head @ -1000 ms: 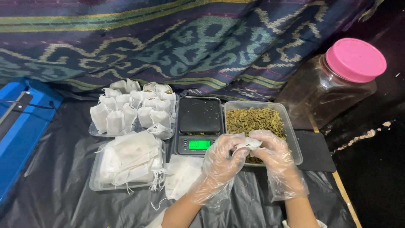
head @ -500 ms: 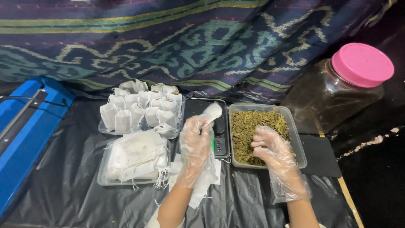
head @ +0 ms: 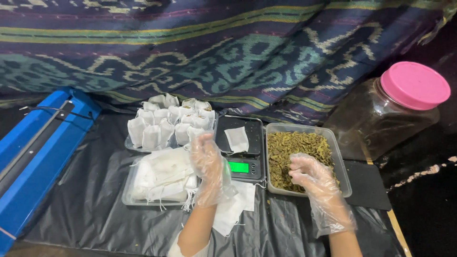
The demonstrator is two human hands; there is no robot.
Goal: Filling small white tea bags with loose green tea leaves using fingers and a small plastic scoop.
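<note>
On the black-covered counter (head: 95,209), near its middle: small black scale (head: 240,147) with a lit green display, one white filter bag (head: 236,139) lying flat on its platform. Left hand (head: 208,164), in a loose clear plastic glove, raised just left of the scale, fingers loosely spread and empty, close to the bag but apart from it. Right hand (head: 312,176), gloved the same way, down in the clear tub of dried green leaves (head: 297,152) just right of the scale, fingers curled together among the leaves; cannot tell whether any are pinched. Left of the scale, a clear tray of flat empty bags with strings (head: 159,176), and behind it another tray of filled white bags standing upright (head: 166,126). A few loose white bags (head: 235,207) on the plastic below the scale. Far left, a blue heat sealer (head: 33,157). Far right, a clear jar with a pink lid (head: 400,109). Behind everything, a patterned woven cloth (head: 214,52).
</note>
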